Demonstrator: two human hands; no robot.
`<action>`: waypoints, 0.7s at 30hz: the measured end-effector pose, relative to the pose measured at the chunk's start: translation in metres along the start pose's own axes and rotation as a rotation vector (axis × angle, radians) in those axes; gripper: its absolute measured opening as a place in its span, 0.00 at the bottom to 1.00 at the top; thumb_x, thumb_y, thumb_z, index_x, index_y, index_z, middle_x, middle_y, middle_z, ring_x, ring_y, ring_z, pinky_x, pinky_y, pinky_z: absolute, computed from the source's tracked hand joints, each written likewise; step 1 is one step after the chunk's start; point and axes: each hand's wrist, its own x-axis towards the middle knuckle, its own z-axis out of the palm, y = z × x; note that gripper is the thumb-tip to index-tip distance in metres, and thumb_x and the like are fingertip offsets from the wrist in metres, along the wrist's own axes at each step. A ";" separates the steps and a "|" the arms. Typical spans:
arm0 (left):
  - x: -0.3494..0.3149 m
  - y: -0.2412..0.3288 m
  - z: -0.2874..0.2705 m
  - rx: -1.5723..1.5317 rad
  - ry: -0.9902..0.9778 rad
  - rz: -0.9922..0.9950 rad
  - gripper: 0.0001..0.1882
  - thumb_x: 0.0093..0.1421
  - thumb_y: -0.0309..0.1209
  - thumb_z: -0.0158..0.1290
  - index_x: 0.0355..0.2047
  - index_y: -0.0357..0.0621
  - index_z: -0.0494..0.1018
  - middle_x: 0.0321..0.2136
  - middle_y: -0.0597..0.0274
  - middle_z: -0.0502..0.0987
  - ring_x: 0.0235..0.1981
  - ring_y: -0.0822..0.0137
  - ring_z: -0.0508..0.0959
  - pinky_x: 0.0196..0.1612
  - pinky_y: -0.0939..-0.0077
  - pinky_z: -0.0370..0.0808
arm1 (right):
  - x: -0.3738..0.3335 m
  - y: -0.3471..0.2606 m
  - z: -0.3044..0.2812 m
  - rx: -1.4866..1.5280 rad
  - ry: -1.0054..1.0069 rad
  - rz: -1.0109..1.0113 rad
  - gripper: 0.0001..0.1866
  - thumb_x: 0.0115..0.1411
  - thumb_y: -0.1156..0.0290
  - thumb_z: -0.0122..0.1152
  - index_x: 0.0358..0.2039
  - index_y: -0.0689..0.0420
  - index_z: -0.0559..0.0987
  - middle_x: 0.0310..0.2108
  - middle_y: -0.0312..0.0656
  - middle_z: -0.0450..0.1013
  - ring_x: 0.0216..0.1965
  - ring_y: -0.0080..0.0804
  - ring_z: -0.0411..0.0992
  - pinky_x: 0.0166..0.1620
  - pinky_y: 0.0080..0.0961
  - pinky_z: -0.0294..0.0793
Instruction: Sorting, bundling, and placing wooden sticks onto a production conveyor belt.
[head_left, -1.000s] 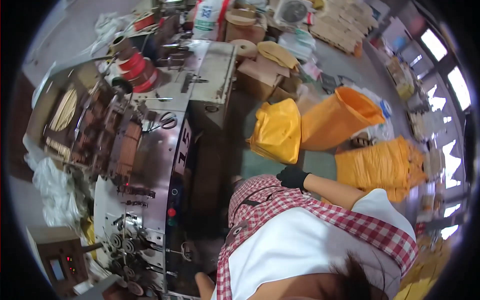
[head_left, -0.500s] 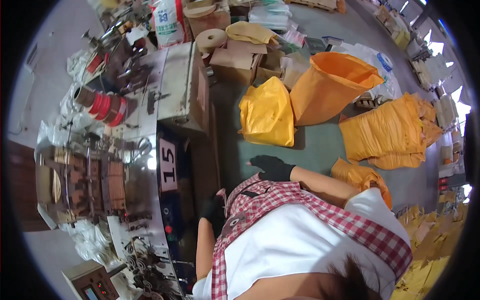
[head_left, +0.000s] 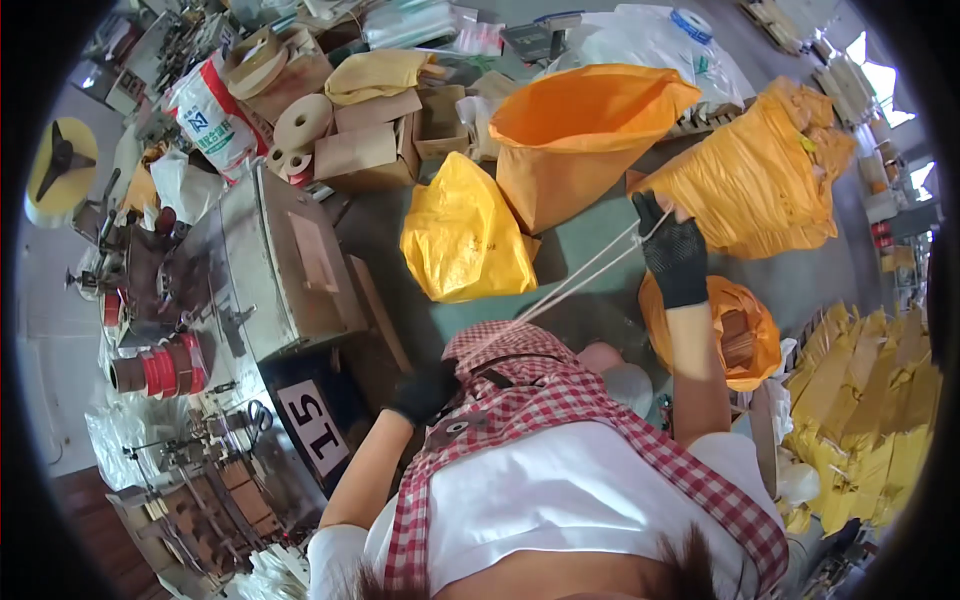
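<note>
My right hand (head_left: 672,258), in a black fingerless glove, is raised at the right of centre. It is closed on a doubled white string (head_left: 575,288), pulled taut down and leftward across my lap. At the left side of my red-and-white checked apron (head_left: 535,385), the string's other end reaches my left hand (head_left: 425,395), also gloved in black. That hand's fingers are curled in against the apron; their tips are partly hidden. Beyond my right hand a full orange sack (head_left: 750,190) lies on its side. Below it stands an open orange bag (head_left: 745,335) with brown pieces inside.
A yellow bag (head_left: 465,235) and a large open orange sack (head_left: 585,130) stand ahead on the floor. Close on the left is a machine with a metal cabinet (head_left: 285,260) and red rolls (head_left: 165,370). Cardboard boxes (head_left: 370,150) sit beyond; flattened yellow sacks (head_left: 860,410) lie at right.
My right hand has risen from beside my apron to the right, drawing the white string out taut. My left hand has come further into view, and the whole view has turned rightward.
</note>
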 end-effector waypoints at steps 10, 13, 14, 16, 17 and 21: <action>0.044 -0.030 -0.044 -0.349 0.474 -0.220 0.30 0.55 0.35 0.51 0.59 0.48 0.60 0.46 0.43 0.73 0.41 0.44 0.76 0.43 0.56 0.73 | 0.014 0.131 -0.006 -1.906 -0.321 -0.341 0.45 0.49 0.76 0.56 0.66 0.55 0.47 0.67 0.56 0.40 0.66 0.53 0.47 0.59 0.41 0.60; -0.006 -0.027 -0.005 -0.445 0.352 -0.414 0.27 0.53 0.39 0.50 0.54 0.48 0.65 0.40 0.44 0.76 0.41 0.47 0.76 0.45 0.57 0.72 | 0.020 0.170 0.020 -2.108 -0.779 -0.081 0.45 0.45 0.69 0.63 0.64 0.59 0.54 0.63 0.58 0.51 0.63 0.55 0.52 0.58 0.40 0.62; -0.019 -0.024 0.016 -0.507 0.396 -0.494 0.27 0.53 0.39 0.50 0.54 0.48 0.65 0.40 0.44 0.76 0.41 0.47 0.76 0.45 0.57 0.72 | 0.037 0.184 0.015 -2.103 -0.913 -0.082 0.45 0.45 0.69 0.63 0.64 0.59 0.54 0.63 0.58 0.51 0.63 0.55 0.52 0.58 0.40 0.62; -0.041 -0.003 0.054 -0.585 0.341 -0.675 0.21 0.53 0.39 0.50 0.46 0.45 0.71 0.39 0.45 0.77 0.43 0.48 0.76 0.46 0.58 0.72 | 0.084 0.222 -0.003 -2.133 -1.784 0.322 0.42 0.40 0.62 0.68 0.56 0.62 0.65 0.54 0.58 0.63 0.58 0.55 0.59 0.55 0.38 0.65; -0.050 0.014 0.078 -0.654 0.478 -0.764 0.16 0.51 0.38 0.51 0.37 0.43 0.75 0.37 0.46 0.77 0.41 0.48 0.76 0.46 0.58 0.72 | 0.097 0.242 -0.016 -2.015 -1.912 0.313 0.39 0.35 0.57 0.71 0.48 0.62 0.72 0.42 0.56 0.71 0.50 0.52 0.67 0.53 0.37 0.67; -0.094 0.115 0.157 -0.983 0.591 -1.126 0.15 0.46 0.38 0.53 0.32 0.44 0.76 0.35 0.47 0.77 0.38 0.48 0.76 0.43 0.58 0.72 | 0.067 0.300 0.028 -1.875 -2.559 0.550 0.30 0.51 0.52 0.59 0.48 0.63 0.74 0.43 0.54 0.74 0.45 0.48 0.73 0.49 0.36 0.71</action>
